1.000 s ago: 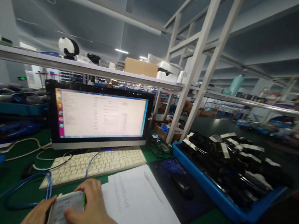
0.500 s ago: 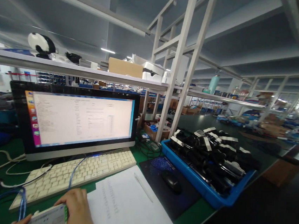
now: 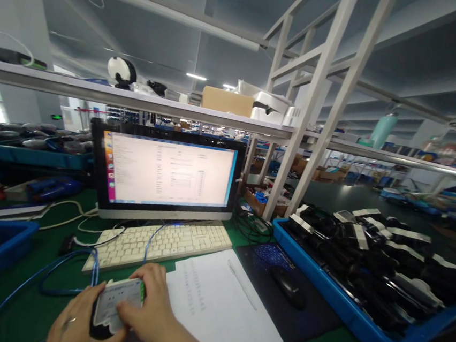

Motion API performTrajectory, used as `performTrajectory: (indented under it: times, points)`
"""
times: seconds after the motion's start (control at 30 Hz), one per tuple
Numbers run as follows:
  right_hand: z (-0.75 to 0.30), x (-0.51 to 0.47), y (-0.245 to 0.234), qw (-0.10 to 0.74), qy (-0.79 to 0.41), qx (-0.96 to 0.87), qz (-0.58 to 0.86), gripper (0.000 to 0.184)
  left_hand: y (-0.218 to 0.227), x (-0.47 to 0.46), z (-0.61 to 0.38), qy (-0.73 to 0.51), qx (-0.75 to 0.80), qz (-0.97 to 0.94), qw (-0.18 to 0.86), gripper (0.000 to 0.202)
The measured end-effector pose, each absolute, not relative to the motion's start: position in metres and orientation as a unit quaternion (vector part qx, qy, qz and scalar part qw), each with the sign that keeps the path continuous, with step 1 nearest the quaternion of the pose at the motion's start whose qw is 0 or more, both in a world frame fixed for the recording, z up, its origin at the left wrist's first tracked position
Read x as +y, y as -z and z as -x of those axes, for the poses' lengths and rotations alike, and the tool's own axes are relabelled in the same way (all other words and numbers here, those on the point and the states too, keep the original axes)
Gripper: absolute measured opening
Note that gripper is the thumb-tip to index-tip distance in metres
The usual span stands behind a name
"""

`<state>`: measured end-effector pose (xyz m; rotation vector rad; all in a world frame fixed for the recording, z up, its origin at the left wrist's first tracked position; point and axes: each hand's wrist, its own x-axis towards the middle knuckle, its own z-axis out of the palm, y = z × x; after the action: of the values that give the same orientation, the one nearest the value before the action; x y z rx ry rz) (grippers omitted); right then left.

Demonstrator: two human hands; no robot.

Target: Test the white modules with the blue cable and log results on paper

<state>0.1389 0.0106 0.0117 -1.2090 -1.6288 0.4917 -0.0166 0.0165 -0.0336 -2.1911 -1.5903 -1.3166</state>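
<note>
Low in the view, a small flat electronic box with a pale face, dark lower edge and green terminal connector (image 3: 113, 301) is held between my two hands. My left hand (image 3: 78, 320), with a ring on one finger, is closed around its left and near side. My right hand (image 3: 154, 306) grips the right side, its thumb lying across the face. A blue cable (image 3: 93, 266) loops over the table beside my left hand. Just beyond is a cream keyboard (image 3: 132, 245). Under my right forearm lies white paper with writing (image 3: 222, 310), a pen (image 3: 237, 279) resting on it.
A lit monitor (image 3: 171, 176) stands behind the keyboard. To the right are a black mouse (image 3: 287, 287) on a dark mat (image 3: 307, 313) and a blue tray (image 3: 358, 326) heaped with black-and-white devices. Another blue tray (image 3: 6, 249) sits left. A shelf (image 3: 149, 102) crosses above the monitor.
My view has swung left, so the scene sits further right and the left tray shows. The box and both hands are now more fully in view, with my right thumb across the box's face.
</note>
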Motion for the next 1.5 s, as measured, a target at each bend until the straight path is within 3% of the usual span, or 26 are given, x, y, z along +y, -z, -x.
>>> performTrajectory:
  times: [0.4,1.5]
  points:
    - [-0.145,0.010,-0.008,0.506,-0.206,-0.700,0.459,0.024,0.007,-0.016,-0.008,0.442,-0.573,0.688,0.052,0.060]
    - [-0.146,0.010,-0.006,0.504,-0.200,-0.703,0.460,0.022,0.002,-0.019,-0.011,0.450,-0.570,0.686,0.038,0.064]
